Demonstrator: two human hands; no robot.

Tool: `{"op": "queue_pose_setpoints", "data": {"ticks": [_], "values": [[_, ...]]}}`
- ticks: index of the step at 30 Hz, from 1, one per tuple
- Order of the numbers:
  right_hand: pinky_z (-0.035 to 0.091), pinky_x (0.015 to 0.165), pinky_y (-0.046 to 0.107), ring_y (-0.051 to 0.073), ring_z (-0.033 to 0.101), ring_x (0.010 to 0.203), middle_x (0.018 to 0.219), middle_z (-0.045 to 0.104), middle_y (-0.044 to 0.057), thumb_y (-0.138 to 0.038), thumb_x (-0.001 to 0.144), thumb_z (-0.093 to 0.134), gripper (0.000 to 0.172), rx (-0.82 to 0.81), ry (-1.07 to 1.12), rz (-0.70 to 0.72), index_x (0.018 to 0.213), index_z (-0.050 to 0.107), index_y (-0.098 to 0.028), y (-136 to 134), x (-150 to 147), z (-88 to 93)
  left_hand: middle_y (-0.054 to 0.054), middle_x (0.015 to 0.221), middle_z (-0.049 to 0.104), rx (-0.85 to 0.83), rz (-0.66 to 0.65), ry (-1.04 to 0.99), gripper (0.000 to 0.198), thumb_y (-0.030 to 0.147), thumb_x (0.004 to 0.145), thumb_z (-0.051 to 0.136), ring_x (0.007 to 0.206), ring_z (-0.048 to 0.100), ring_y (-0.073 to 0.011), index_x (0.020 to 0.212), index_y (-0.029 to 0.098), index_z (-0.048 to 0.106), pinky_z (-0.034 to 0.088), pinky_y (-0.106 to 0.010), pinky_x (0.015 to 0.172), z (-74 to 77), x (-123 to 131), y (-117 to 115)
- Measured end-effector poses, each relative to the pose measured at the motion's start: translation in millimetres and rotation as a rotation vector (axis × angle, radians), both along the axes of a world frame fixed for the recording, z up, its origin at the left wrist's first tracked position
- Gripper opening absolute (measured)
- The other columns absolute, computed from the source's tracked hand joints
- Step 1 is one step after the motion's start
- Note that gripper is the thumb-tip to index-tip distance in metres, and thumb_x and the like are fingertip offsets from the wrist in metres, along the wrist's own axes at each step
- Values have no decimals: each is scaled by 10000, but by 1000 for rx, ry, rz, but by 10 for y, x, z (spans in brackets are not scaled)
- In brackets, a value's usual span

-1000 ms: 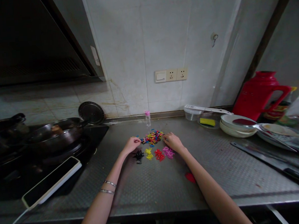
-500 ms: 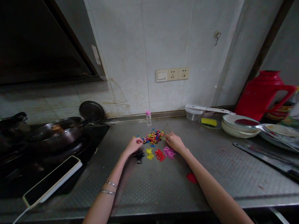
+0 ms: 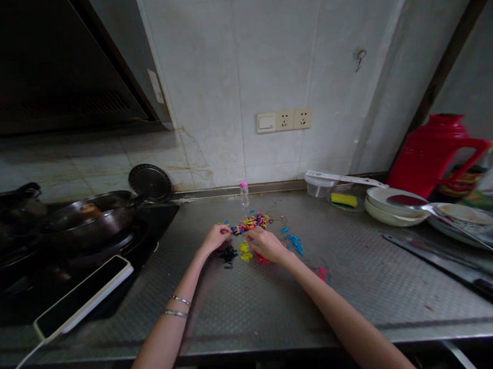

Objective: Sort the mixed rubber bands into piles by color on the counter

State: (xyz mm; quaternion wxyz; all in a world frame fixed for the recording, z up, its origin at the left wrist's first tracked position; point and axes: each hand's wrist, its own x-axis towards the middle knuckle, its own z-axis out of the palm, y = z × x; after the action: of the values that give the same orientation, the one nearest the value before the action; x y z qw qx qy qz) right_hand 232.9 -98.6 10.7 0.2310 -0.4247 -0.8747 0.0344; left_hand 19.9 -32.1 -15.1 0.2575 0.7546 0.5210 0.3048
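A mixed pile of small coloured pieces (image 3: 257, 221), perhaps little bands or clips, lies on the metal counter. At its left edge my left hand (image 3: 216, 238) is closed in a pinch; what lies between its fingertips is too small to make out. My right hand (image 3: 268, 244) reaches over the pile's front, fingers drawn together at the fingertips, their content hidden. Sorted heaps lie nearby: black pieces (image 3: 228, 255), yellow pieces (image 3: 246, 252), red pieces (image 3: 261, 258) partly under my right hand, and blue pieces (image 3: 295, 244) right of it. No pink heap shows; my right hand covers that spot.
Behind the pile stands a small clear bottle with a pink cap (image 3: 243, 193). At left are a phone (image 3: 84, 294) on a cable and a pan (image 3: 88, 222) on the stove. Bowls (image 3: 394, 211), a yellow sponge (image 3: 343, 200), a knife (image 3: 435, 265) and a red thermos (image 3: 430, 154) occupy the right.
My right hand has moved left from the pile's right side to its front, uncovering the blue heap and covering the pink one. My left hand stays near the pile's left edge.
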Motion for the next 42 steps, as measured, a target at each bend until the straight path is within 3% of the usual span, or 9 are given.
{"op": "queue_pose_setpoints", "data": {"ticks": [8, 13, 17, 24, 35, 42], "values": [[362, 830, 256, 161, 482, 950, 936, 583, 57, -169, 829, 427, 246, 112, -79, 146, 1036, 558, -197, -93, -103, -23, -73, 774, 680, 2, 322, 62, 192, 196, 660, 539, 715, 611, -167, 779, 140, 679, 433, -232, 638, 23, -111, 37], [341, 848, 307, 177, 454, 919, 918, 573, 78, -200, 850, 402, 231, 208, -80, 63, 1011, 565, -179, 25, 68, 46, -77, 782, 682, -24, 390, 38, 170, 211, 661, 566, 716, 614, -170, 767, 145, 682, 428, -230, 634, 22, -188, 55], [343, 812, 306, 185, 443, 901, 908, 568, 84, -231, 866, 377, 230, 224, -75, -80, 976, 572, -182, 112, 276, 91, -78, 782, 683, -18, 343, -7, 170, 210, 665, 573, 708, 610, -163, 773, 133, 679, 427, -228, 647, -9, -213, 90], [337, 804, 292, 187, 447, 902, 921, 573, 71, -237, 866, 368, 250, 205, -53, -235, 1031, 553, -200, 159, 478, 108, -36, 637, 639, -3, 79, 74, 271, 302, 668, 572, 559, 533, -129, 826, 108, 675, 365, -214, 533, -7, -106, 141], [333, 811, 278, 188, 454, 931, 944, 589, 70, -219, 841, 386, 262, 122, -85, -323, 1031, 565, -196, 265, 616, 32, -57, 712, 665, 66, 74, 171, 223, 282, 681, 528, 652, 575, -155, 755, 135, 679, 386, -225, 590, -8, -194, 227], [322, 831, 276, 181, 459, 951, 965, 591, 70, -220, 848, 369, 289, 85, -91, -366, 1072, 551, -203, 271, 656, 2, -73, 716, 673, 117, 95, 43, 210, 264, 666, 530, 671, 596, -166, 727, 121, 672, 422, -239, 631, 146, -201, 225]]}}
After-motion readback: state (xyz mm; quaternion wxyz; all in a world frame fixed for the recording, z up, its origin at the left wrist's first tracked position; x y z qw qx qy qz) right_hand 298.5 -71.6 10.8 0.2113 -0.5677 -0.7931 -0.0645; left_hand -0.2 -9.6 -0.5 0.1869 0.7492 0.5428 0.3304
